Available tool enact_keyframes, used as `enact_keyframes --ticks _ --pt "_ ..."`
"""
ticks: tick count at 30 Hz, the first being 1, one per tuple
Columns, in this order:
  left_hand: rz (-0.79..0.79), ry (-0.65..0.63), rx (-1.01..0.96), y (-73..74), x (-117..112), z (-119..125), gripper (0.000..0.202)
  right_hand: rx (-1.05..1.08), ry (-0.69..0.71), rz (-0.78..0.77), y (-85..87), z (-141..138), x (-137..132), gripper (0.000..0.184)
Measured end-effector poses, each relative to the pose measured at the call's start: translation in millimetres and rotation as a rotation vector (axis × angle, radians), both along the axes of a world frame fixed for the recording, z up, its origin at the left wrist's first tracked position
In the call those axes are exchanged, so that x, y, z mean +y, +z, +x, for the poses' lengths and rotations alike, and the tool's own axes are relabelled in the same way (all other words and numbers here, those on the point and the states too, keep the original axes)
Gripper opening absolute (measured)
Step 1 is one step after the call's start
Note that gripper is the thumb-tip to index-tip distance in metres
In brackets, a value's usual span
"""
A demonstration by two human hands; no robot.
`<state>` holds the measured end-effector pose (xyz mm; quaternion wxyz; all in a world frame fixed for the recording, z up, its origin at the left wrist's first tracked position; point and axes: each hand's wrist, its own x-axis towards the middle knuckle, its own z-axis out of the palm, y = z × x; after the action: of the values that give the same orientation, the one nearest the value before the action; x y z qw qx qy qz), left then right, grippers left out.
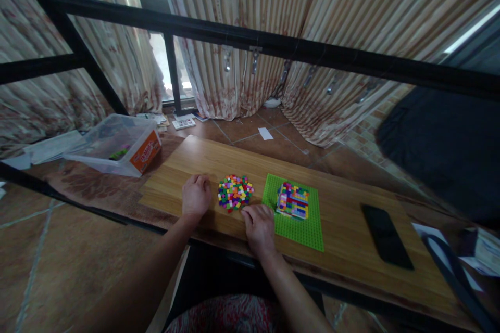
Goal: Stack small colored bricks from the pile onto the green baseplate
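Note:
A round heap of small colourful toy bricks (235, 193) lies on the wooden board of the table. To its left, my left hand (196, 195) rests on the wood with its fingers curled in, and no brick shows in it. My right hand (260, 226) is closed at the heap's lower right edge, thumb and fingers together. Whatever is between them, if anything, is too small to make out. Just beyond that hand is a green studded baseplate (300, 234). On it stands a low block-shaped build of multicoloured bricks (294, 201).
A black phone (386, 235) lies at the table's (344, 208) right side. Left of the table, a clear plastic box (113, 143) with an orange label holds a few green pieces. A black metal bar (250, 36) crosses in front of the curtains (242, 78).

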<state>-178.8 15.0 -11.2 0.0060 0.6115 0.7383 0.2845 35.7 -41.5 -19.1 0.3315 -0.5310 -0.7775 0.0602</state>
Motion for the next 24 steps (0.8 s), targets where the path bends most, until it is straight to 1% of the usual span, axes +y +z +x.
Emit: enact_keyframes --ticks 3,8,18,24 --pt "0.002 0.001 -0.009 -0.4 0 0 0.028 0.01 -0.003 -0.015 0.8 0 -1 0.023" --pt "0.012 -0.004 -0.015 -1.1 0 0 0.026 0.046 -0.018 -0.026 -2.4 0 -2 0.021" --pt "-0.024 0.007 -0.019 -1.0 0 1 0.027 0.093 -0.025 -0.03 -4.6 5 -5 0.023" --pt "-0.019 0.007 -0.001 -0.5 0 1 0.027 0.064 0.054 -0.056 -2.7 1 -11 0.016"
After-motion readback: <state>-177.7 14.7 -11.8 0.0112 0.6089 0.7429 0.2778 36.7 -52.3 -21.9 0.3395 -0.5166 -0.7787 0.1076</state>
